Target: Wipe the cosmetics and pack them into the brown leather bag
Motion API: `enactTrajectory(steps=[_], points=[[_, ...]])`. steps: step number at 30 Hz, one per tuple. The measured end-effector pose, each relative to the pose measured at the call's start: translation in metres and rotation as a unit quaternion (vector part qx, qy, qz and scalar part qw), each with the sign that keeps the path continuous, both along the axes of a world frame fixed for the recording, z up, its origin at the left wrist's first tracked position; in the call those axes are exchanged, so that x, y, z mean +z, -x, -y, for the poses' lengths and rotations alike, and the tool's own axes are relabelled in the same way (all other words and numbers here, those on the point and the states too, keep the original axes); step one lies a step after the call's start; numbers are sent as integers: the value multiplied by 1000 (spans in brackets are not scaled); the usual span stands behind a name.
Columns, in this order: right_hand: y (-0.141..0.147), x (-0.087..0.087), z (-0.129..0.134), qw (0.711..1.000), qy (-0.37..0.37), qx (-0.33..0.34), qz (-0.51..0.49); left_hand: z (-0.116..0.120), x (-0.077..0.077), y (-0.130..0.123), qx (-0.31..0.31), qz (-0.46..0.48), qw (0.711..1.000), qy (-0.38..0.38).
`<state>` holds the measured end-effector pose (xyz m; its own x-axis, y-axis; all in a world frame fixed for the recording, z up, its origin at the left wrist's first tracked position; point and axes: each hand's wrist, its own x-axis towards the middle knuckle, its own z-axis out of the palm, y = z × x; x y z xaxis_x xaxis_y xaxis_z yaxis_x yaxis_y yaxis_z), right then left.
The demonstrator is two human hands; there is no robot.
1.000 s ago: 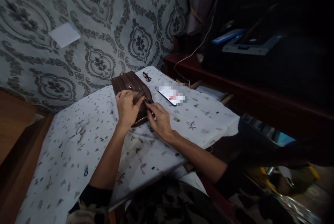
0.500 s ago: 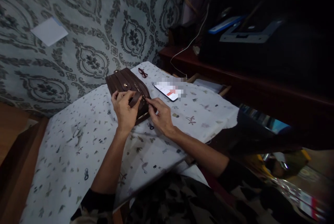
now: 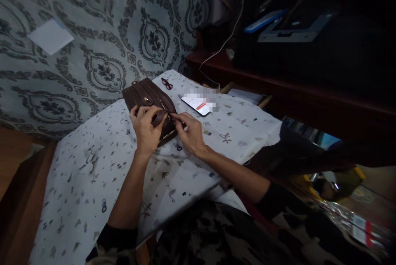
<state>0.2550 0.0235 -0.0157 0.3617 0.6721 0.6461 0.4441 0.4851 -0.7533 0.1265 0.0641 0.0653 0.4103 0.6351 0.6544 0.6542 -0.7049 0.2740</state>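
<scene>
A brown leather handbag [image 3: 151, 92] with gold zips and round metal studs lies on a white patterned cloth [image 3: 102, 149]. My left hand [image 3: 146, 130] is closed on the near part of the bag, and a brown strap [image 3: 159, 118] loops up between its thumb and fingers. My right hand [image 3: 189, 132] pinches at the bag's right edge, close to the gold zip, with its fingertips near those of the left. The exact bit between the right fingertips is too small to make out.
Right of the bag lies a lit phone [image 3: 195, 105], its screen partly blurred. Red-framed glasses [image 3: 167, 83] rest behind it. A white cable [image 3: 222, 46] hangs by an open drawer [image 3: 264, 102]. Patterned wallpaper [image 3: 105, 67] backs the cloth on the left.
The view has shifted slightly. Both hands stay at the same place on the bag, with the right fingertips slightly closer to the left ones.
</scene>
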Motion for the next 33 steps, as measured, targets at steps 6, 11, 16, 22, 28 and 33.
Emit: enactTrajectory(steps=[6,11,16,22,28,33], points=[[1,3,0,999,23,0,-33,-2,-2,4,-11,-14,1000,-10],[0,4,-3,997,45,9,-65,-1,-2,5,-15,-31,999,-16],[-2,6,-4,986,80,57,-133,-1,-1,6,-18,-40,999,-6],[-1,-1,-13,963,105,127,-212,-2,-1,6,-28,-34,999,-1],[0,-7,-22,942,113,160,-271,0,0,6,-31,-38,999,4],[0,-3,-20,934,129,170,-285,0,-1,7,-34,-41,999,-6]])
